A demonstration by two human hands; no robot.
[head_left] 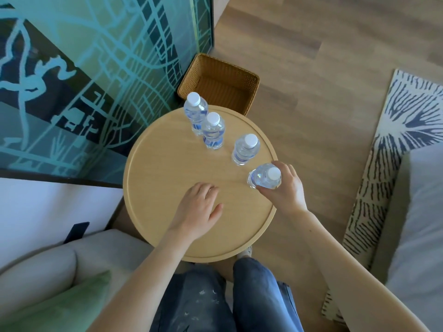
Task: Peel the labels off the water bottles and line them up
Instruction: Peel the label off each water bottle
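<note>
Above the knees [254,293] at bottom centre, the left hand [199,209] is loose and empty over the table [153,207]; the right hand [287,190] curls its fingers round a bottle [263,179].

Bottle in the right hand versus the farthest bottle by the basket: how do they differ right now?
The held bottle is gripped by the right hand at the table's near right edge; the farthest bottle stands untouched at the far edge. The farthest bottle shows a blue label band; none shows on the held bottle from this angle. Both are clear, white-capped and upright.
</note>
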